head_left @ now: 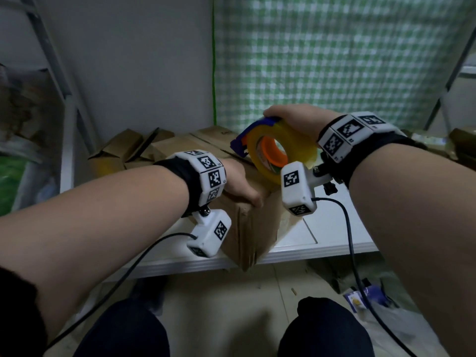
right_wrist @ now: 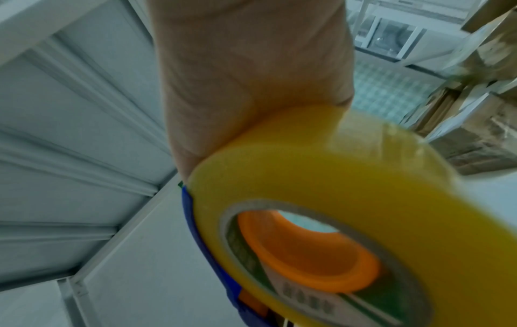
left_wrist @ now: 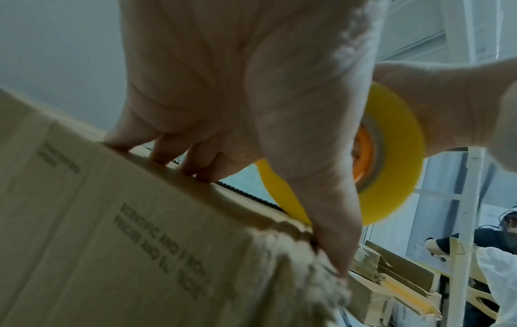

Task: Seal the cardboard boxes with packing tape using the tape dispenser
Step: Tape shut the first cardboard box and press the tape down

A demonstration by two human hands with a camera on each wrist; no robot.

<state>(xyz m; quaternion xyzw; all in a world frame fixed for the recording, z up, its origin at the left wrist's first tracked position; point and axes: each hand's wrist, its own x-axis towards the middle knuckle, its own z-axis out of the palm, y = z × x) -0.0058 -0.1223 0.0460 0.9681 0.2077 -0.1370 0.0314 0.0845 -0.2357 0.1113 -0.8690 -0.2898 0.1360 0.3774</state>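
The left hand (head_left: 239, 186) clasps the near top corner of the cardboard box (head_left: 253, 228) standing on the white surface (head_left: 324, 228), while the right hand (head_left: 291, 119) grips the tape dispenser (head_left: 273, 153) just above the box's top.

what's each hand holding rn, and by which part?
Right hand grips the tape dispenser over the top of the roll. Left hand holds the box at its near top corner, fingers on the top edge, thumb down the corner.

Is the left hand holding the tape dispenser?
No, the right hand grips the dispenser, while the left hand holds the box at its corner.
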